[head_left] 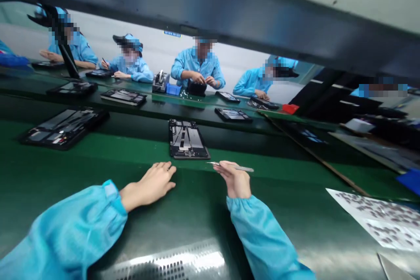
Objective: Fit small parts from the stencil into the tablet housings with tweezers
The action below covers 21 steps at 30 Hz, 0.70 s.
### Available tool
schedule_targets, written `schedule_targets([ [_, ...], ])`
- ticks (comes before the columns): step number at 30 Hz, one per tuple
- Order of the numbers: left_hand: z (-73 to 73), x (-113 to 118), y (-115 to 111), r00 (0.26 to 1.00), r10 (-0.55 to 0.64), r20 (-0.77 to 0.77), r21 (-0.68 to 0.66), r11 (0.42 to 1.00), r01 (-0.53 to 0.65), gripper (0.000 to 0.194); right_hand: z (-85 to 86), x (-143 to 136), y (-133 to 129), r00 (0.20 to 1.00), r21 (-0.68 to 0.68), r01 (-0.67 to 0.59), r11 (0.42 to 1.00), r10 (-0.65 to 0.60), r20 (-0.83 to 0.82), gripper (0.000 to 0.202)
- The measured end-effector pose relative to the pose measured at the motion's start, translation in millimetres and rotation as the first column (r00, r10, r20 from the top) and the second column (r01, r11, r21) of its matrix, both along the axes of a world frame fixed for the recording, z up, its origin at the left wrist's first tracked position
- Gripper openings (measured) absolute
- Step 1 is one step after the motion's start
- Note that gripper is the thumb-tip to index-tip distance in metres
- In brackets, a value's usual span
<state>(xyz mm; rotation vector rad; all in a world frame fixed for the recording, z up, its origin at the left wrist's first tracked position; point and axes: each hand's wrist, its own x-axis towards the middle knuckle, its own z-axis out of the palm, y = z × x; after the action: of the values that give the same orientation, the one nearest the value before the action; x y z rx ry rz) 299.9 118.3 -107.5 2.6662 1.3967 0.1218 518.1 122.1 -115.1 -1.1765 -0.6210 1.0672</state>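
My left hand (pixel 154 184) rests palm down on the green surface (pixel 190 183), its fingers spread and holding nothing. Between thumb and fingers, my right hand (pixel 234 177) grips metal tweezers (pixel 244 169), whose tip points left. Just beyond both hands lies an opened tablet-like device (pixel 188 140), its inner parts facing up. Neither hand touches it. A second opened device (pixel 65 127) lies farther left, out of reach of my left hand's fingers.
More opened devices (pixel 123 96) lie on the strip behind. Several people in blue work across the bench. A sheet with dark dots (pixel 380 218) lies at right, near a blue object (pixel 410 181). A dark beam (pixel 203 17) crosses overhead.
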Motion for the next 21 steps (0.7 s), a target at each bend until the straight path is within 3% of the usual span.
schedule_targets([
  [3,0.5,10,36,0.984,0.174,0.027,0.025,0.984,-0.175,0.032,-12.2,-1,31,0.998,-0.007,0.045,0.999,-0.045,-0.042,0.013],
  [7,-5.5,19,59,0.948,0.314,0.056,0.006,0.949,-0.315,0.030,-24.4,-8,58,0.992,0.000,0.092,0.996,-0.091,-0.088,0.013],
  [14,-14.7,19,65,0.920,0.384,0.083,-0.007,0.923,-0.384,0.028,-32.8,-23,81,0.995,0.052,0.032,0.998,-0.027,-0.092,0.014],
  [21,-23.0,19,60,0.906,0.398,0.142,0.050,0.912,-0.408,0.026,-24.2,-50,80,0.996,0.094,-0.079,0.992,0.082,-0.037,0.013],
])
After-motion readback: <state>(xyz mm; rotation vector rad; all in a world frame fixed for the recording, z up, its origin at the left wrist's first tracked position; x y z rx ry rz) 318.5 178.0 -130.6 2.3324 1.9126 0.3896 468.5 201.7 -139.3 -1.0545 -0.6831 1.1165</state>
